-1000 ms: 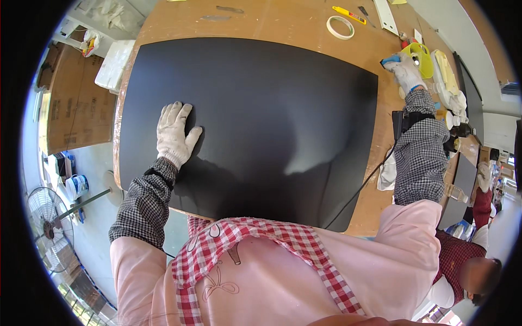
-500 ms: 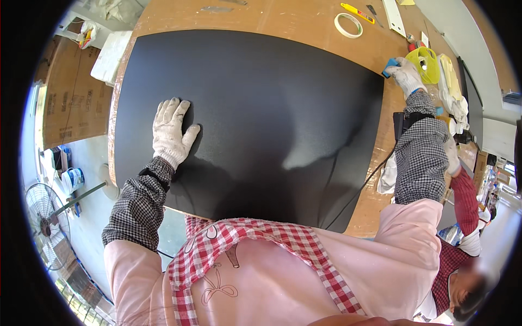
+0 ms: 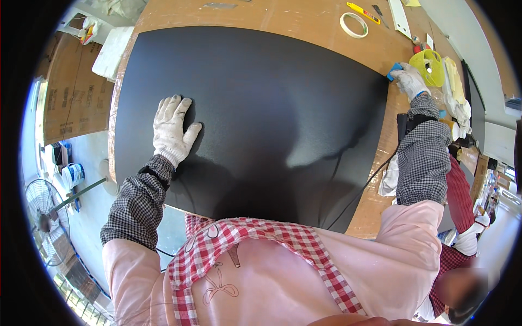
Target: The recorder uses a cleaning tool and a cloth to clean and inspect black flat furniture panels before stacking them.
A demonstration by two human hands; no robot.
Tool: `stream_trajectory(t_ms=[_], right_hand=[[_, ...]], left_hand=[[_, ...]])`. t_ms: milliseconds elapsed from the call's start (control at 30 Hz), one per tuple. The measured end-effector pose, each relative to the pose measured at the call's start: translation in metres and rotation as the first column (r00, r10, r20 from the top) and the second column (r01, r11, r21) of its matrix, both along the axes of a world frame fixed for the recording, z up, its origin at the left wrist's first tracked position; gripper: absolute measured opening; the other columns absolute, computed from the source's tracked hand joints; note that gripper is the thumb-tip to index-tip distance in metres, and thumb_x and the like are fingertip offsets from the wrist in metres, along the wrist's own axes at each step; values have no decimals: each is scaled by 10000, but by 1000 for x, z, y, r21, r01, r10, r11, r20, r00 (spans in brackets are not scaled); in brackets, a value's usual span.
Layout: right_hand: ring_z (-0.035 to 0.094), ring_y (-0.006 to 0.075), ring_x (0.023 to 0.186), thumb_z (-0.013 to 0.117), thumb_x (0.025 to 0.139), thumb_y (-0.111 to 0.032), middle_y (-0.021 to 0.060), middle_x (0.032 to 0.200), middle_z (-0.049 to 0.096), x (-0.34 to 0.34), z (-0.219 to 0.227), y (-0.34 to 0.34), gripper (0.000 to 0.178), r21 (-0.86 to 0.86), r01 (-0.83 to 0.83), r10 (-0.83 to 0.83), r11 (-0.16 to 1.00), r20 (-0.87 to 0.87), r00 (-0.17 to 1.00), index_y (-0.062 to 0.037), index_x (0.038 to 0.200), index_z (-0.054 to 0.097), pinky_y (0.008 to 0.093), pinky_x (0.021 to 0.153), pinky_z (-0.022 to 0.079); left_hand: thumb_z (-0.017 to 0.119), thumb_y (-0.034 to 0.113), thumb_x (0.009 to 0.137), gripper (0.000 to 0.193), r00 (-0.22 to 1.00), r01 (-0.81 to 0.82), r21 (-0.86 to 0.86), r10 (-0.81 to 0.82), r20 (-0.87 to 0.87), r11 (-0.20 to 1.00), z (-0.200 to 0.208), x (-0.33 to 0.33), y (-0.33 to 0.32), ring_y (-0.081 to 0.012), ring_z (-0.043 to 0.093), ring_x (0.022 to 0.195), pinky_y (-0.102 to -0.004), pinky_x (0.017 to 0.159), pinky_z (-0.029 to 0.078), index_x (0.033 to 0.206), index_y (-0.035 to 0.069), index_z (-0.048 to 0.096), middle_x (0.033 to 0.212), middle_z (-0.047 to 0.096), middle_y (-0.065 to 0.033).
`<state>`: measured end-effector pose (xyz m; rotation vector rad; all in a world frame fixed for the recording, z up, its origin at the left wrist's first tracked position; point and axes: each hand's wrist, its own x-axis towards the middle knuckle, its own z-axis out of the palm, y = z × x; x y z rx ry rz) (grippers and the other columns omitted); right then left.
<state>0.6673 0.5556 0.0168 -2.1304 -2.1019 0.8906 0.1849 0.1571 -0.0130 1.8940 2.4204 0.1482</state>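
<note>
A large black panel (image 3: 239,114) lies flat on the brown-covered table. My left hand (image 3: 174,130), in a whitish work glove, rests flat on the panel's left part with fingers spread. At the far right corner of the panel, my gloved right hand (image 3: 410,80) is closed on a small blue block (image 3: 393,71). The block sits against the panel's right edge; its underside is hidden, so its exact kind does not show. Dark checked sleeves cover both my forearms.
Beyond the panel lie a tape roll (image 3: 354,25) and a yellow utility knife (image 3: 363,13). A yellow-green basket (image 3: 427,68) and cloths (image 3: 455,98) are beside my right hand. A black cable (image 3: 370,179) crosses the panel's near right corner. A co-worker's red sleeve (image 3: 460,190) is at right.
My right hand and the blue block have shifted slightly nearer and to the right at the panel's corner. My left hand stays in place. The co-worker at right has moved.
</note>
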Motion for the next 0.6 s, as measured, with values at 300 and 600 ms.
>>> stream_trajectory(t_ms=[300,600], right_hand=[[531,118,545,705,812,-281,35,727,583,-68,-6,-4,421,-151,-98,56,984,-260,964,-30,1141,630,276,478,405],[561,131,600,682,847,-300,70,757,629,-180,-11,-23,411,2,-301,286,954,-313,906,8,1112,626,280,531,455]], left_hand=[[725,358,840,653,1000,-3,-5,3,-6,1000,-1,1,-1,-420,359,1440,-510,1237,246,1410,104,531,1496,472,-201],[744,342,830,656,1000,16,10,-16,5,1000,0,0,0,-425,377,1426,-512,1226,266,1406,111,531,1484,480,-201]])
